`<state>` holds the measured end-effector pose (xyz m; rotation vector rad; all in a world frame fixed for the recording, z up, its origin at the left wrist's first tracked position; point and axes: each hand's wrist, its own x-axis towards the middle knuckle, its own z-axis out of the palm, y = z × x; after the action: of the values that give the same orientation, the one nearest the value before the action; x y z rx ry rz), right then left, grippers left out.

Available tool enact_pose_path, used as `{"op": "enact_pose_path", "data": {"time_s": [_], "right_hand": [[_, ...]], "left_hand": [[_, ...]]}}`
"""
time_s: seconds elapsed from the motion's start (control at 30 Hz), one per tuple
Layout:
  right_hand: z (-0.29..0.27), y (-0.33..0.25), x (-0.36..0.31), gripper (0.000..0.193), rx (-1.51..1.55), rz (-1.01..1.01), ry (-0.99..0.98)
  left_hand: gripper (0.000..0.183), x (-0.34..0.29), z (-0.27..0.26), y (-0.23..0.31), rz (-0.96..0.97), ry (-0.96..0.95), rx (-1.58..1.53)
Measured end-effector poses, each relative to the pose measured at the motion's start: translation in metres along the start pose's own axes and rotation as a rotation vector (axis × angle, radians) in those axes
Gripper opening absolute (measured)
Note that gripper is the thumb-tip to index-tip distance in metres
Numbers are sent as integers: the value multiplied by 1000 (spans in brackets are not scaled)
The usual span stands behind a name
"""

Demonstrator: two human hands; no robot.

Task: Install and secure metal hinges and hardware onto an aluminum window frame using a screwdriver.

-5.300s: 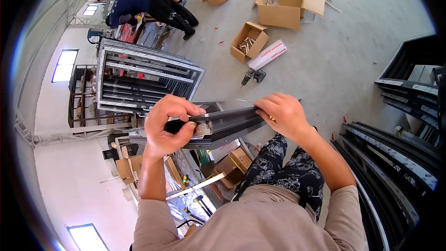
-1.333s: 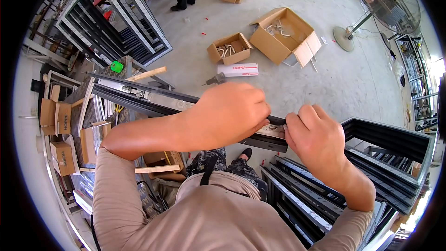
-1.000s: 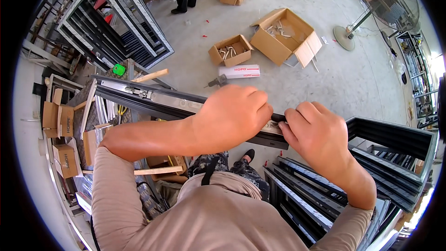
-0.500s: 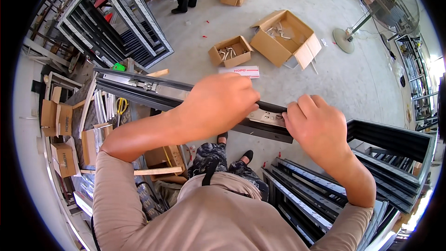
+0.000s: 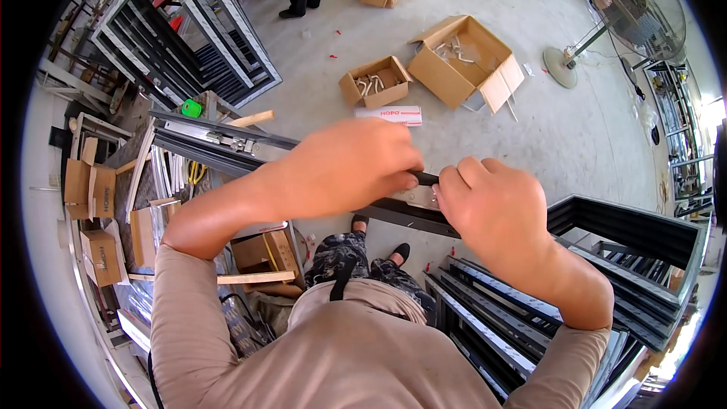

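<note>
A long dark window profile (image 5: 409, 216) lies crosswise in front of me, with a channel along its top. Silver hinge hardware (image 5: 219, 136) sits in the channel at the left, and a silver metal strip (image 5: 419, 196) shows between my hands. My left hand (image 5: 352, 163) is closed over the middle of the profile, its fingertips curled at the channel's edge; the palm side is hidden. Close by on the right, my right hand (image 5: 496, 208) pinches at the end of the silver strip, over the profile's right end. Both wrists are bent and hide part of the profile.
Finished dark frames (image 5: 189, 38) lean at the far left, and more frames (image 5: 628, 257) stand at the right. A bench (image 5: 136, 153) carries a green tape measure (image 5: 191, 108) and yellow-handled scissors (image 5: 197, 172). Cardboard boxes (image 5: 462, 60) and a fan (image 5: 564, 64) stand on the floor.
My right hand and the profile's right end have shifted a little to the left. The gap between my hands is smaller, and less of the silver strip shows.
</note>
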<state>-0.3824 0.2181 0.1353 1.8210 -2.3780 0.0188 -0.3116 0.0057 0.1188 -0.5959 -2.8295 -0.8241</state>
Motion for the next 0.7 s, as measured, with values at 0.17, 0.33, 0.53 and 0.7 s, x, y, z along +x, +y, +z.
{"op": "enact_pose_path", "data": {"time_s": [0.17,0.33,0.53,0.7], "right_hand": [[2,-4,1,23,-59,16,25],[8,-5,1,21,-153,17,79],[10,-2,-4,21,-138,19,108],[9,-6,-5,20,-132,3,121]], "left_hand": [[20,-1,5,-1,-2,-20,7],[19,-5,14,2,9,56,153],[17,-19,-14,-11,-147,-11,-32],[16,-26,-8,-7,-42,-1,123]]}}
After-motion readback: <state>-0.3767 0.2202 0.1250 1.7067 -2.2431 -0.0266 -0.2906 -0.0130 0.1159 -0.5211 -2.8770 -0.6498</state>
